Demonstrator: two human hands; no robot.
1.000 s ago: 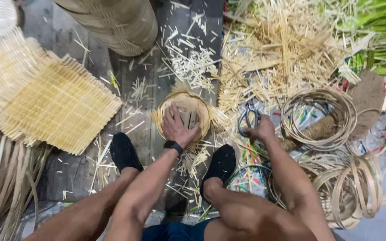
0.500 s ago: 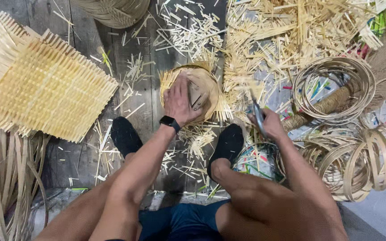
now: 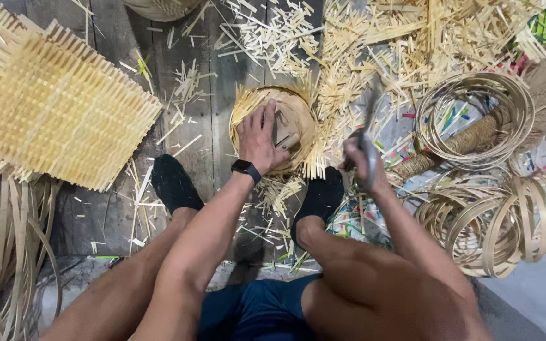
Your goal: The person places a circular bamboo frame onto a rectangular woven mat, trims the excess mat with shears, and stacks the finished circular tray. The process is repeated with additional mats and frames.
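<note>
From the head view, the left hand (image 3: 259, 140) lies flat with fingers spread over a small round woven bamboo basket (image 3: 293, 120) at the centre of the frame, just above the two black-socked feet; the palm presses down on the basket's inside, and a black smartwatch (image 3: 246, 169) sits on the wrist below it. The basket rests on dark wooden floorboards (image 3: 213, 88) with loose strip ends sticking out around its rim. Just right of the basket, the right hand (image 3: 363, 165) is closed around the handles of a pair of scissors (image 3: 369, 126), whose blurred blades point up toward the top of the frame; the scissors are beside the basket, not touching it. In the upper left of the frame lies a flat square woven mat (image 3: 58, 113) with fringed edges. A heap of cut bamboo offcuts (image 3: 412, 38) fills the upper right. Below that heap, at the right edge, sit coils of bamboo hoops (image 3: 475, 107), with a second stack of hoops (image 3: 494, 221) lower down. Long loose strips (image 3: 1, 252) curve along the lower left edge
</note>
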